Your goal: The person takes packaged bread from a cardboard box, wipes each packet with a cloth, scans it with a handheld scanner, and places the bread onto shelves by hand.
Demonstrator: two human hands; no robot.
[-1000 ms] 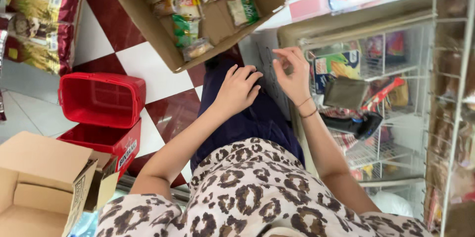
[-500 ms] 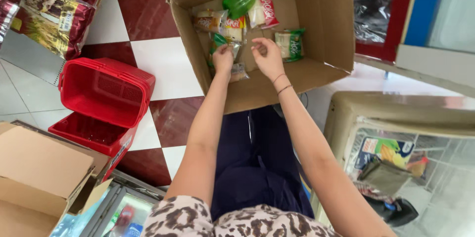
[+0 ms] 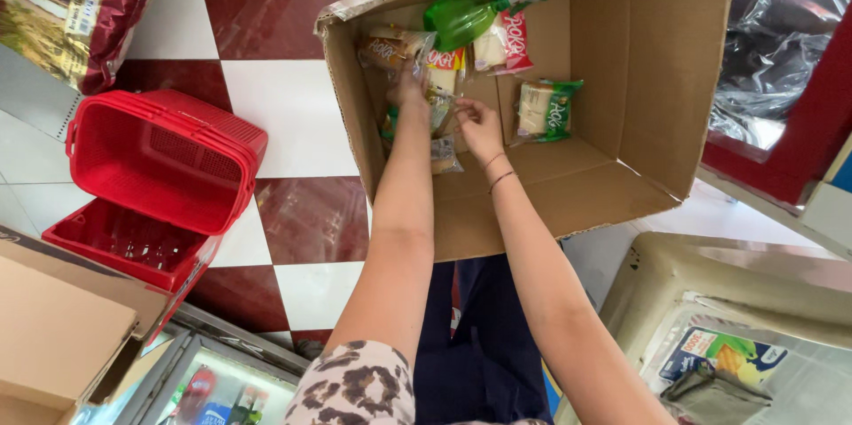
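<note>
An open cardboard box (image 3: 612, 181) lies on the red and white tiled floor. At its far side lie several snack packets: a green one (image 3: 461, 15), a red and white one (image 3: 508, 43), a green and white one (image 3: 546, 110) and a brownish one (image 3: 389, 50). Both my arms reach into the box. My left hand (image 3: 408, 92) rests among the packets at the box's left wall, its fingers hidden between them. My right hand (image 3: 479, 128), with thin bracelets on the wrist, pinches a clear packet (image 3: 441, 113) beside the left hand. Another clear packet (image 3: 444, 154) lies just below.
Two stacked red shopping baskets (image 3: 169, 159) stand left of the box. A closed cardboard box (image 3: 62, 336) sits at the lower left above a glass-topped cooler (image 3: 204, 385). Large printed bags (image 3: 71, 8) lie at the upper left. A chest freezer (image 3: 737, 336) is at the lower right, with dark plastic wrap (image 3: 781, 35) above it.
My view has swung from the shelves down to the box. Both hands left my lap, went into the box and now sit deeper among the packets.
</note>
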